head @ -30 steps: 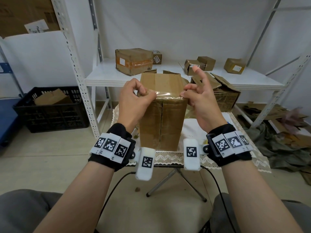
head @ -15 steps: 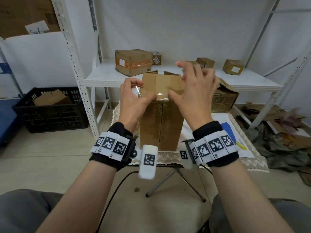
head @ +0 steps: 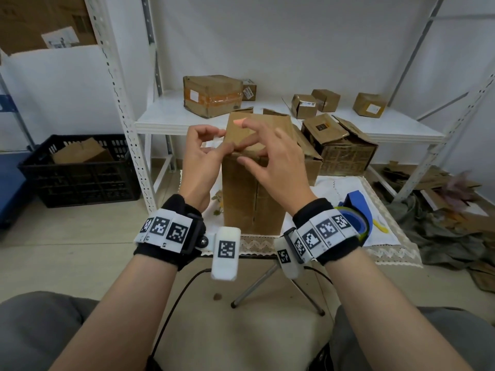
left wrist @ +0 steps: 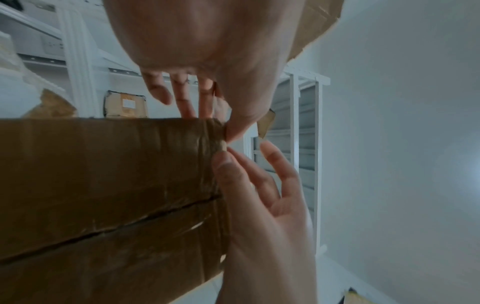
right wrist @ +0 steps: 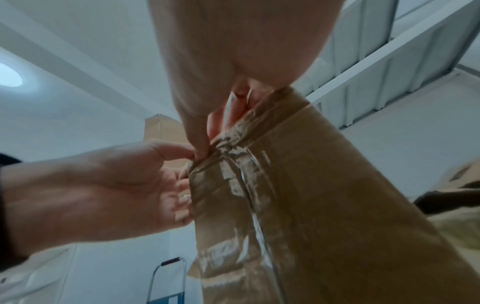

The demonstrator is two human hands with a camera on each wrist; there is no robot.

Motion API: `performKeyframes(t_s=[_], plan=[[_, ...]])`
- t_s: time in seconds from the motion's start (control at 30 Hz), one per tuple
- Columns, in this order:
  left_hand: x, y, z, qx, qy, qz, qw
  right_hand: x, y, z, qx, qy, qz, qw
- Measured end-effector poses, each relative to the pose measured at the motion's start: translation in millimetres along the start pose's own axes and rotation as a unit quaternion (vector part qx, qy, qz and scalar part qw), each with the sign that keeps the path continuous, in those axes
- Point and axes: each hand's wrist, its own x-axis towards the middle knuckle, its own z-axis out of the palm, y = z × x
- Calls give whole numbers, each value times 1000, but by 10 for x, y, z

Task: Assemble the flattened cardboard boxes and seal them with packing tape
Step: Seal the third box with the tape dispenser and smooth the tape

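Note:
A tall brown cardboard box (head: 251, 199) stands upright on a small cloth-covered table (head: 345, 188). Clear packing tape (right wrist: 239, 164) runs wrinkled over its top front edge and down the front seam. My right hand (head: 265, 156) lies spread over that edge, its thumb pressing the tape near the box's left corner. My left hand (head: 211, 143) sits at the top left corner, thumb at the corner and fingertips touching the box's (right wrist: 311, 205) left side; it holds nothing. A blue tape dispenser (head: 356, 212) lies on the table behind my right wrist.
Behind the table a white shelf (head: 166, 113) carries a taped box (head: 211, 95) and several small boxes. A crumpled open box (head: 342, 145) stands right of the tall one. A black crate (head: 77, 170) sits on the floor at left, and scrap cardboard (head: 428, 183) lies at right.
My right hand has left the box's top right corner and slid leftward along the taped edge to the left corner. My left hand has stayed at that corner.

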Motion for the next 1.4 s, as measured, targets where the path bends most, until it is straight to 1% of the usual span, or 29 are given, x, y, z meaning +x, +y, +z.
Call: performKeyframes(t_s=[0.1, 0.13, 0.27, 0.33, 0.43, 0.53, 0.6, 0.7, 0.8, 0.87, 0.93, 1.0, 1.1, 1.17, 1.2, 1.23, 1.27, 1.3, 1.33, 1.4], plan=[[-20, -23, -33, -47, -10, -32, 998, -20, -20, 65, -19, 20, 6, 1000], [-32, -26, -37, -59, -20, -28, 998, -18, -25, 71, -18, 22, 9, 1000], [-81, -73, -72, -81, -85, 22, 993, 10, -30, 82, 0, 17, 29, 999], [-92, -108, -101, -97, -92, 28, 991, 53, -38, 90, 4, 12, 42, 999], [-131, -157, -121, -132, -80, 12, 988, 107, -42, 104, 5, 12, 55, 998], [-177, -219, -67, -172, -72, -21, 982, 115, -28, 146, -5, 16, 58, 998], [-211, -277, 6, -179, -57, -40, 981, 108, -17, 168, -13, 21, 61, 998], [-248, -318, 74, -165, -40, -40, 985, 97, -15, 162, -15, 28, 59, 998], [-194, -295, 3, -192, -28, -52, 980, 92, -20, 148, -10, 28, 53, 998], [-145, -256, -59, -193, -16, -36, 980, 91, -32, 148, -6, 26, 51, 998], [-143, -237, -40, -154, -20, 12, 988, 87, -34, 155, -4, 25, 48, 999], [-218, -241, 42, -89, -36, 59, 994, 77, -27, 153, -5, 29, 49, 998], [-274, -289, 114, -14, -52, 119, 991, 65, -27, 136, -11, 29, 50, 998], [-235, -266, 122, 25, -36, 131, 990, 54, -34, 120, -4, 31, 50, 998], [-201, -227, 129, 67, -19, 153, 986, 48, -40, 101, 5, 35, 51, 998], [-179, -169, 141, 128, -2, 190, 973, 42, -48, 86, 16, 39, 53, 998], [-182, -85, 172, 196, 4, 235, 952, 38, -49, 58, 29, 43, 58, 997], [-191, -10, 212, 251, -3, 273, 929, 39, -43, 35, 42, 43, 64, 996], [-206, 65, 269, 288, -25, 291, 912, 42, -26, 2, 58, 42, 73, 995], [-260, 204, 383, 329, -75, 282, 898, 42, 26, -101, 112, 42, 91, 989]])
